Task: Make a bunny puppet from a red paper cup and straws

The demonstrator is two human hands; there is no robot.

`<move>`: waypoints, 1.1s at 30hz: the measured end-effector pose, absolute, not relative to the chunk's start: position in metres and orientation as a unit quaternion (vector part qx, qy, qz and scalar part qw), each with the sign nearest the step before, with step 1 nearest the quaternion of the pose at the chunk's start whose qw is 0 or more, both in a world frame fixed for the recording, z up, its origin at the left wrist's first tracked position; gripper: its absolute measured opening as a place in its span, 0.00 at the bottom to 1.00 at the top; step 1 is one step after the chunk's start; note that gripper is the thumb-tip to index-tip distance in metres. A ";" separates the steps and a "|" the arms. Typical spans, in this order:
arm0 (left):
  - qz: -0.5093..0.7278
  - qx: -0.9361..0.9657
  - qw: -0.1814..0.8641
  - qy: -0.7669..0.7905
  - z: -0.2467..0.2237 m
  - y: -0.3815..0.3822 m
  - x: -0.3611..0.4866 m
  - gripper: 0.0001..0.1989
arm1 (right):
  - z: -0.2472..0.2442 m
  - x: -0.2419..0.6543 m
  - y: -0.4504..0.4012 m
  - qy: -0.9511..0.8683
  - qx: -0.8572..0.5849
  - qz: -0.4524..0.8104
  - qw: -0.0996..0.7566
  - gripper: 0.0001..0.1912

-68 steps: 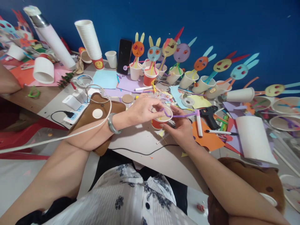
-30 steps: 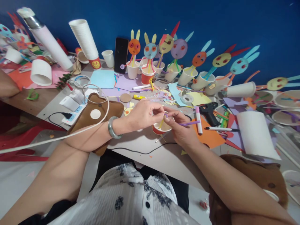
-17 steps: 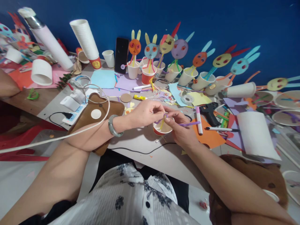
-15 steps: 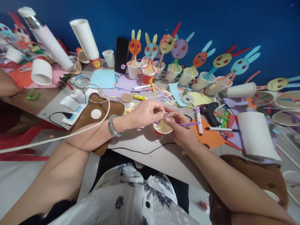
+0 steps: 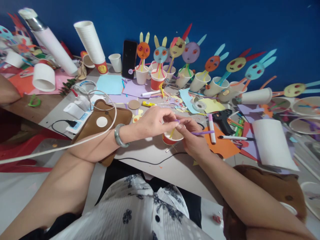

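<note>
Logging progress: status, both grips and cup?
Right grip on purple stem, left grip at its inner end. Red cup below, yellow stem inside. Grips hide cup's far rim.

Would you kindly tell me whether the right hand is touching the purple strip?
Touching: in the head view, the right hand holds the purple strip between thumb and fingers.

Dk blue wall behind, plain, w/ tiny pale spot upper R. Grayish tabletop against it; brown wood-look section at L. Red seat lower L, partly cut off. Lt gray floor below, few scraps.
</note>
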State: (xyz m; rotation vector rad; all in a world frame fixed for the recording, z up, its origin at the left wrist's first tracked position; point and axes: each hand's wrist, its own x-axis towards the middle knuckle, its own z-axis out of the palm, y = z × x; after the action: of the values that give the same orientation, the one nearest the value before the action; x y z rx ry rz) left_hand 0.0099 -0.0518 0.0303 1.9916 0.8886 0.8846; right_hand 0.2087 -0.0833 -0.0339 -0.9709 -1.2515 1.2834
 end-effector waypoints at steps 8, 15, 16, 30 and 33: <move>0.348 0.783 0.380 0.347 0.030 -0.052 0.011 0.08 | -0.036 0.210 -0.083 -0.553 -0.407 0.522 0.507 0.18; 0.334 0.787 0.379 0.353 0.031 -0.049 0.010 0.08 | -0.035 0.209 -0.082 -0.540 -0.402 0.535 0.511 0.18; 0.334 0.788 0.380 0.352 0.031 -0.048 0.009 0.08 | -0.036 0.209 -0.081 -0.532 -0.402 0.540 0.514 0.18; 0.359 0.785 0.333 0.380 0.035 -0.025 -0.007 0.04 | -0.040 0.212 -0.080 -0.526 -0.437 0.438 0.584 0.23; 0.361 0.785 0.349 0.362 0.033 -0.024 -0.008 0.03 | -0.041 0.215 -0.080 -0.545 -0.472 0.390 0.572 0.20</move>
State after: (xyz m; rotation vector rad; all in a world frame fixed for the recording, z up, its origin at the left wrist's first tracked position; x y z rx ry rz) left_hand -0.0078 -0.0240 0.0333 2.0349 0.9383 0.9343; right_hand 0.2148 -0.0801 -0.0413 -1.1079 -1.2776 0.9153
